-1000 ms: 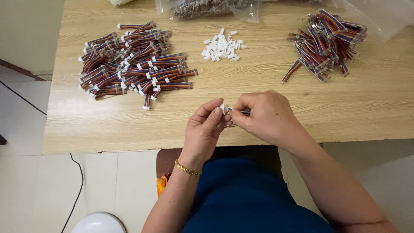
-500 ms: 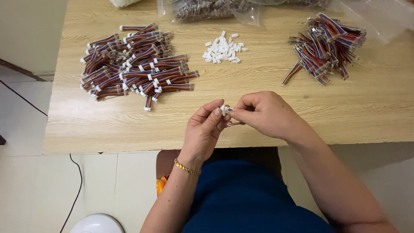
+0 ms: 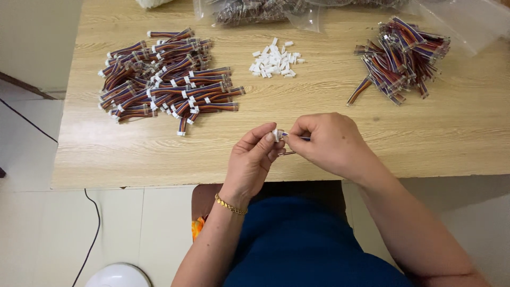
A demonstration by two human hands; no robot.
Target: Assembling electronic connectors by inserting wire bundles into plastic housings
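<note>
My left hand (image 3: 254, 159) pinches a small white plastic connector (image 3: 277, 134) between thumb and fingertips above the near edge of the wooden table (image 3: 425, 143). My right hand (image 3: 326, 143) meets it from the right and grips a short multicoloured wire cable (image 3: 297, 137), whose end touches the connector. Most of that cable is hidden inside my fingers. A small heap of white connectors (image 3: 274, 59) lies straight ahead in the table's middle.
A large pile of wire cables with white ends (image 3: 164, 79) lies at the left. A bundle of multicoloured cables (image 3: 401, 56) lies at the right. Clear plastic bags (image 3: 265, 10) sit along the far edge. A black cord (image 3: 90, 234) and a white round object (image 3: 118, 276) are on the floor.
Both hands stay together at the same spot near the table's edge. Only the fingers have shifted slightly around the connector and cable.
</note>
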